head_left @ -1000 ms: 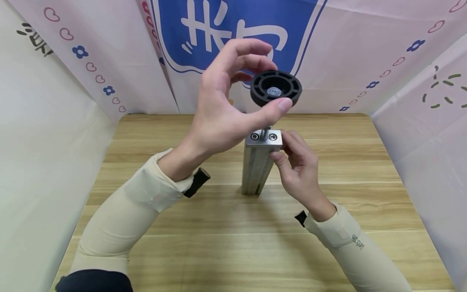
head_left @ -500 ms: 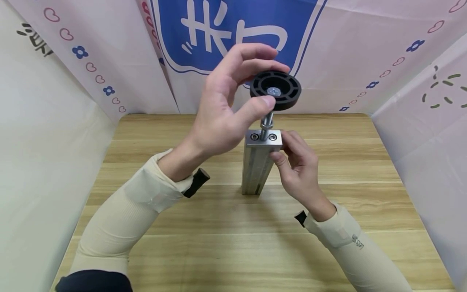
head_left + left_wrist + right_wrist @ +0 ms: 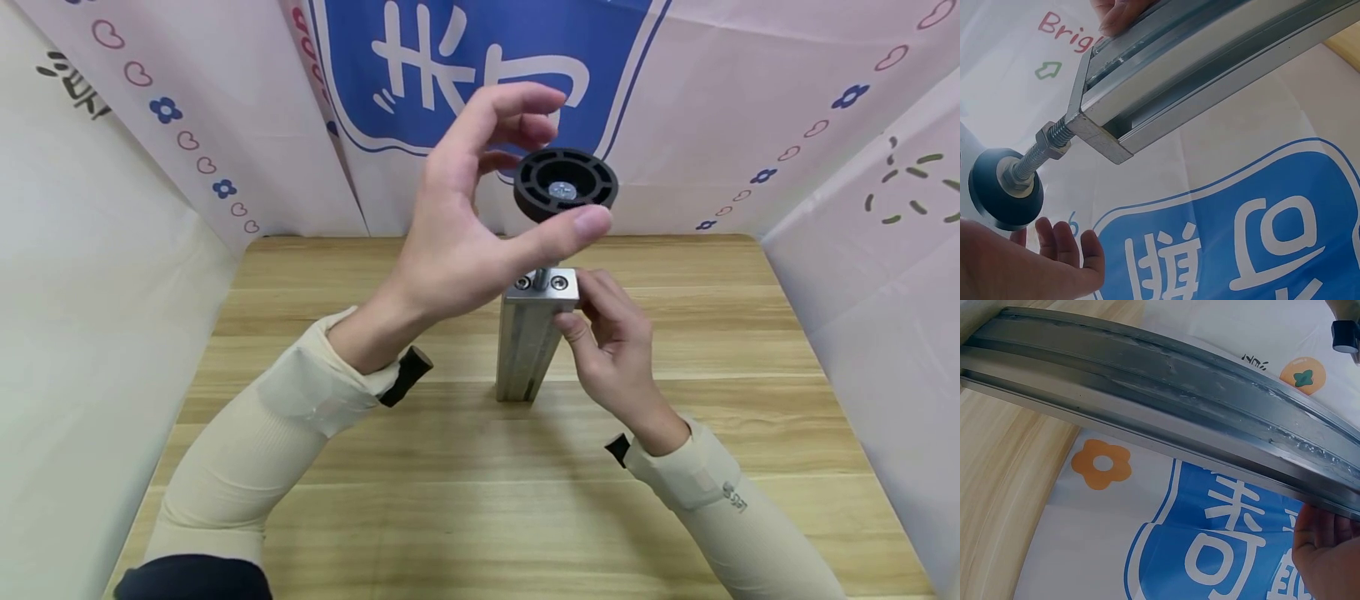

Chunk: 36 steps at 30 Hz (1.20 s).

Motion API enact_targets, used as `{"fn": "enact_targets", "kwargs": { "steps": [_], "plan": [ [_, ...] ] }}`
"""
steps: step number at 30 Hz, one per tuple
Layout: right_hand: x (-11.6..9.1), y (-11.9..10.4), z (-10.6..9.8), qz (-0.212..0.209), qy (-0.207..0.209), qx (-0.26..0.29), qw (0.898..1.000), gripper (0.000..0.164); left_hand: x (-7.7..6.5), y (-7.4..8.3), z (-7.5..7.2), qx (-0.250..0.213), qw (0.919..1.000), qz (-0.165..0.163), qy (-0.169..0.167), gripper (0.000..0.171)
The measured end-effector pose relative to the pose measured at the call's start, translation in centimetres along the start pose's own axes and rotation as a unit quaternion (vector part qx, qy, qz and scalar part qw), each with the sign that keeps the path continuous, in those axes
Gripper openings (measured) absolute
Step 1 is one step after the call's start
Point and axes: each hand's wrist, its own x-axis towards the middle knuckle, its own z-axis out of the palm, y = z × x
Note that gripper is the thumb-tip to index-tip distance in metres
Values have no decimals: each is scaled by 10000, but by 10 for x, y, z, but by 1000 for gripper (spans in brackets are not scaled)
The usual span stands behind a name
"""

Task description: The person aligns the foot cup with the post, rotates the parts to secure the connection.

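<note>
An aluminium profile (image 3: 527,342) stands upright on the table, with a metal end plate (image 3: 566,293) bolted on its top. A threaded stud with a hex nut (image 3: 1052,140) rises from that plate and carries a black round levelling foot (image 3: 525,190). Around the foot, my left hand (image 3: 457,225) is spread: the thumb lies along its near edge, and the other fingers stand off its far side. Whether the thumb touches the foot I cannot tell. My right hand (image 3: 618,350) grips the profile just below its top, thumb in front and fingers partly hidden behind.
The wooden table (image 3: 420,517) spreads around the profile. White printed cloth walls (image 3: 810,50) enclose the back and both sides, close behind the left hand. A black camera mount (image 3: 407,375) sticks out from the left cuff.
Half a second ago my left thumb and fingers were against the levelling foot; now the fingers have come off and the thumb has swung right along its near edge. The right hand has stayed put.
</note>
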Motion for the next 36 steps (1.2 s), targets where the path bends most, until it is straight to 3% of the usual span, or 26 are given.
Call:
{"fn": "enact_targets", "kwargs": {
  "steps": [7,19,36],
  "plan": [
    [0,0,0,33,24,-49,10000,55,0,1,0,276,9996,12,115,80],
    [-1,1,-1,0,-49,-7,10000,52,2,0,1,220,9996,95,162,71],
    [1,1,0,62,65,-35,10000,59,1,-5,3,-671,9973,283,-57,55]
  ]
}}
